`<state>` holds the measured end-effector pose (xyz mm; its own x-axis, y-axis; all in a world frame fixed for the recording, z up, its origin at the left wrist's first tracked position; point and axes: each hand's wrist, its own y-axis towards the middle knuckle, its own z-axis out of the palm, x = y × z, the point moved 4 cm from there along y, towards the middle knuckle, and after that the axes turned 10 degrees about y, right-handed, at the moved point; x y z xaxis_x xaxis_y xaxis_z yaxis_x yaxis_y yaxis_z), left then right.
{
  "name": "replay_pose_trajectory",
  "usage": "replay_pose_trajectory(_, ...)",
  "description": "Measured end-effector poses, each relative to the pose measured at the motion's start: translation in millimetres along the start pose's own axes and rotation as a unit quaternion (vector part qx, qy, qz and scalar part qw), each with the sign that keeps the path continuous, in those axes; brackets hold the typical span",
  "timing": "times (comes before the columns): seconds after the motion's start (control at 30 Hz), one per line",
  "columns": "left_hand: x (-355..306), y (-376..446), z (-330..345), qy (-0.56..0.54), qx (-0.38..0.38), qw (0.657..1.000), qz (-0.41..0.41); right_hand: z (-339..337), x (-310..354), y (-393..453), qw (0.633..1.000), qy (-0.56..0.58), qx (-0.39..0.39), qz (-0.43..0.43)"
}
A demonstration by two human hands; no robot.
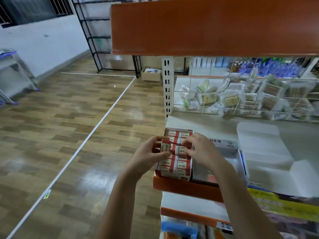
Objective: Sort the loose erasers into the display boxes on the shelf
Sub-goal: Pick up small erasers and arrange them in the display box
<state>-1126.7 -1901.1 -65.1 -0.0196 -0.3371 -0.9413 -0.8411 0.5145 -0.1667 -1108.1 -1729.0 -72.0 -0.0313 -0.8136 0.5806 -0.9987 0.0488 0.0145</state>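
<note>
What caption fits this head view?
Both hands, left and right, hold red-and-white eraser packs over a red cardboard display box on an orange-edged shelf.

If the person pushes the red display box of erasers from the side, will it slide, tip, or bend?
The red display box looks packed with erasers, so it is probably fairly heavy for its size and would likely slide, not tip. It sits low and wide on the shelf. Its thin card walls may flex a little, though the contents should brace them.
</note>
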Motion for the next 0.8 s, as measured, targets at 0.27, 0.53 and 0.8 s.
replay_pose_trajectory(0.27,-1.1,-4.6,5.9,-0.02,-0.009,0.999,-0.029,7.1,0.6,0.5,0.999,-0.014,0.027,-0.022)
replay_pose_trajectory(0.53,-6.5,2.6,9.7,0.299,-0.13,0.943,0.069,3.0,-1.3,2.4,0.999,-0.018,0.015,-0.041)
replay_pose_trajectory(0.8,1.5,11.5,20.8,0.523,-0.128,0.838,0.087,0.4,-5.2,4.4,0.999,0.006,0.025,-0.042)
